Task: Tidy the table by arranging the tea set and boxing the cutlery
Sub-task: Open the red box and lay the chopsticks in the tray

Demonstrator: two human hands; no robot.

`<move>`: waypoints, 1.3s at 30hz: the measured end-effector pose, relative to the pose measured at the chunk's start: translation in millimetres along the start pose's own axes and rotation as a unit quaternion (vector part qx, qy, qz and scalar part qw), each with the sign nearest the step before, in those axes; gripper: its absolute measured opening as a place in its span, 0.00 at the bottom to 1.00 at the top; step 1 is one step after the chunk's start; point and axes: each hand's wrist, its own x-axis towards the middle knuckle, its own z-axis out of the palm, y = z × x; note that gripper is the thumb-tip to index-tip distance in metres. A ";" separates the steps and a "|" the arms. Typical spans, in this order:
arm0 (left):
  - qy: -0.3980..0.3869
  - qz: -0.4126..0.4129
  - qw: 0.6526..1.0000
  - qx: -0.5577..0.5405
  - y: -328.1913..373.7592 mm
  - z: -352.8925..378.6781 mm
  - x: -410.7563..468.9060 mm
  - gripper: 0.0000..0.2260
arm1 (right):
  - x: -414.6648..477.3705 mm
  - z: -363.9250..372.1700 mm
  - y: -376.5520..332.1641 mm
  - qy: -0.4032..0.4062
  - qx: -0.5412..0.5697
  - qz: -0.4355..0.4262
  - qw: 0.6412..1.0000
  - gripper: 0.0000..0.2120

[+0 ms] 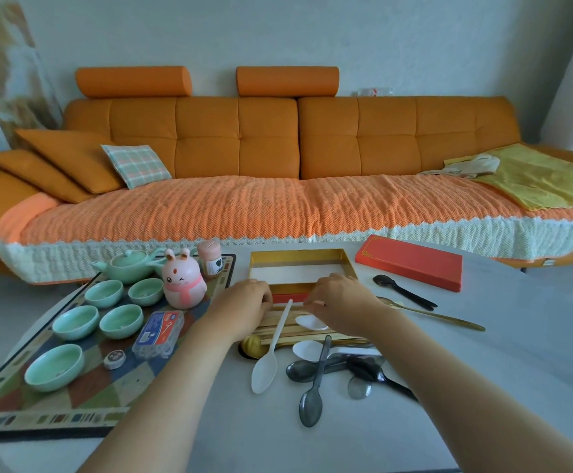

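An open gold-rimmed box (pixel 348 264) lies at the table's middle, its red lid (pixel 411 266) to the right. In front of the box, my left hand (pixel 244 307) and my right hand (pixel 341 302) both grip a bundle of wooden chopsticks (pixel 280 327). A white plastic spoon (pixel 271 349) lies across the bundle. More white, grey and black spoons (pixel 315 377) are piled nearer me. A black spoon (pixel 402 291) and a gold spoon (pixel 438 315) lie to the right. A green teapot (pixel 129 266) and several green cups (pixel 121 320) sit on a patterned mat (pixel 83 397) at left.
A pink rabbit figure (pixel 182 283), a pink jar (pixel 210 257), a clear blue-labelled box (pixel 158 332) and a small round tin (pixel 114 359) also stand on the mat. An orange sofa (pixel 278 186) runs behind the table.
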 end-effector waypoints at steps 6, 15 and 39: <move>0.080 0.013 0.996 -0.024 -5.6 -5.9 -0.3 0.03 | 6.0 2.5 -5.4 0.034 0.029 0.029 0.999 0.13; 0.109 -0.026 0.993 -0.022 -18.9 -12.6 -1.6 0.09 | 12.6 -15.3 8.4 0.157 0.114 0.104 0.976 0.11; 0.039 0.030 0.999 0.014 -3.6 14.0 20.9 0.19 | 23.9 3.6 34.7 0.072 0.049 0.121 0.989 0.18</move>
